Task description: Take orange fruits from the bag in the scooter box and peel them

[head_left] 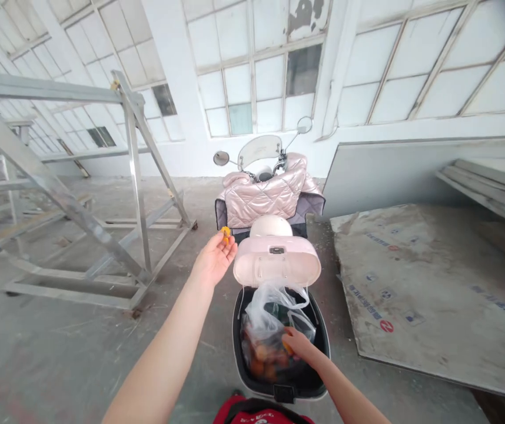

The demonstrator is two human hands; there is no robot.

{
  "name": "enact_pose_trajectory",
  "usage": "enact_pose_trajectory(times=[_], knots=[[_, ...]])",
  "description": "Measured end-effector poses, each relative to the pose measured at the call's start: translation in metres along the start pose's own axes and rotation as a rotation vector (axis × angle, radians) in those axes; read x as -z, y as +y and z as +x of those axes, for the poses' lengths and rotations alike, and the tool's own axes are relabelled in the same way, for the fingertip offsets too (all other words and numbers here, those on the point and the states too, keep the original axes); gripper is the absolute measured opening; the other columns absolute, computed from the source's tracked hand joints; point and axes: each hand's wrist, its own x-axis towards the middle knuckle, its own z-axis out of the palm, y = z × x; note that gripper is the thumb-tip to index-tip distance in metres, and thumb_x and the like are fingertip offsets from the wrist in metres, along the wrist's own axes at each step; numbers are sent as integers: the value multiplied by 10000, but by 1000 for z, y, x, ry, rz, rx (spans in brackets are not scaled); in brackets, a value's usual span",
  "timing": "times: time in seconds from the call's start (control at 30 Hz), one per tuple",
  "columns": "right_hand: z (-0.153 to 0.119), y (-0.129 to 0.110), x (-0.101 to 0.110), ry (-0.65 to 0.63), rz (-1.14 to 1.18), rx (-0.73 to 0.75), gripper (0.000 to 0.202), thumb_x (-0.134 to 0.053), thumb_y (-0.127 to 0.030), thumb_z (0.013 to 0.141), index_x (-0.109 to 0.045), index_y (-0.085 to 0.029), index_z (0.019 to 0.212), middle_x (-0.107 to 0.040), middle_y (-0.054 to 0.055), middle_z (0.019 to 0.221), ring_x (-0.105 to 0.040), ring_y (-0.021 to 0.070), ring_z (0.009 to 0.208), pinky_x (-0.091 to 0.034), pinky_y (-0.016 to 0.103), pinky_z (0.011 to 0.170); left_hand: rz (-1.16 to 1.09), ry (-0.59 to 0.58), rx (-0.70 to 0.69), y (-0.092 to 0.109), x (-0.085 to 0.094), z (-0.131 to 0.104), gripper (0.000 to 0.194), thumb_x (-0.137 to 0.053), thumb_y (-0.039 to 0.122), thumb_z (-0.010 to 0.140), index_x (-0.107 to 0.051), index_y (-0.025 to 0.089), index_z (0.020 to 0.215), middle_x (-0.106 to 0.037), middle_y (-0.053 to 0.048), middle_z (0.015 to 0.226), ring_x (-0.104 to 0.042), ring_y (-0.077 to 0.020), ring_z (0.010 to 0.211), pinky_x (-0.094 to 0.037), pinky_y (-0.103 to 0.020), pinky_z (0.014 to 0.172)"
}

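Note:
My left hand (pixel 215 257) is raised to the left of the open scooter box, fingers closed on a small yellow-orange piece (pixel 225 233); its exact kind cannot be made out. Down inside the rear box (pixel 237 359) of the scooter lies a clear plastic bag (pixel 263 312) with several round orange fruits (pixel 261 353), blurred. My right hand (pixel 295 343) reaches into the bag from the right, its fingers closed around an orange fruit (pixel 286 344). The pale pink box lid (pixel 276 268) stands tipped up toward the seat.
Ahead stands the scooter with a quilted pink cover (pixel 261 197) and two mirrors. A metal frame (pixel 135 182) occupies the left side. Large wrapped panels (pixel 420 288) lie on the right, under a stack of boards (pixel 491 188). Windows line the white wall behind.

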Motion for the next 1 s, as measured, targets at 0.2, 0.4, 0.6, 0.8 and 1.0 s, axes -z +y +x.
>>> enact_pose_trajectory(times=[0.2, 0.4, 0.6, 0.8, 1.0], knots=[[-12, -14, -15, 175, 79, 30, 435, -489, -219, 609, -598, -137, 1023, -615, 52, 646, -557, 159, 489, -351, 207, 339, 89, -53, 66, 16, -27, 95, 34, -553, 115, 778, -584, 123, 770, -588, -17, 667, -588, -88, 637, -451, -238, 742], [-32, -46, -28, 360, 337, 76, 411, -510, -329, 638, -606, -196, 1015, -658, 55, 841, -591, 175, 576, -413, 244, 412, 137, -143, 243, 2, -27, 160, 68, -526, 101, 793, -580, 111, 753, -573, -21, 633, -575, -90, 593, -460, -254, 715], [-72, -45, -37, 567, 827, -28, 477, -552, -481, 719, -536, -219, 1118, -601, 46, 1113, -622, 174, 800, -484, 259, 645, 150, -204, 375, -10, -10, 180, 57, -539, 122, 796, -591, 117, 773, -596, -16, 677, -593, -91, 655, -464, -286, 808], [-119, 1, -53, 828, 1360, -146, 521, -672, -431, 636, -534, -218, 1092, -636, 36, 1037, -617, 143, 727, -504, 232, 572, 200, -306, 554, -38, 40, 87, 85, -527, 80, 797, -606, 107, 817, -624, -42, 771, -591, -102, 693, -463, -346, 870], [-214, 87, -37, 876, 1654, -146, 352, -671, -399, 627, -594, -249, 936, -687, 0, 887, -631, 135, 654, -525, 247, 577, 377, -367, 1023, -118, 55, -69, 86, -641, 97, 719, -600, 122, 791, -628, -52, 786, -597, -115, 680, -484, -310, 808]])
